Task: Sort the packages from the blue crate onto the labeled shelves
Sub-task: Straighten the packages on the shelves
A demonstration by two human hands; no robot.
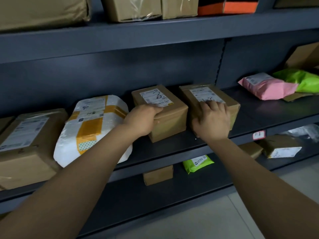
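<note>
Head view: both bare arms reach toward the grey middle shelf (259,118), each hand on a brown cardboard package near the centre. The left hand (143,120) grips the left box (170,118), its fingers curled over the top front edge onto the shipping label and its thumb against the front face. The right hand (213,121) holds the right box (189,95), its fingers fanned apart and bent over the top edge across the label, its thumb splayed down the front face. Both boxes stand flat on the shelf, just beside each other with a narrow gap between them, the right box at 3 o'clock of the left.

At 9 o'clock of the left box lies a white padded parcel (93,128) banded with yellow tape, and beyond it a large brown carton (25,144). At 2 o'clock, well apart on the same shelf, a pink mailer (267,86) lies touching a green mailer (300,80). A shelf tag (259,134) reading 1-8 sits on the shelf's front lip at 4 o'clock of the right hand. On the lower shelf (215,171), at 6 o'clock, rest a green pouch (197,163) and a small brown box (158,175).
</note>
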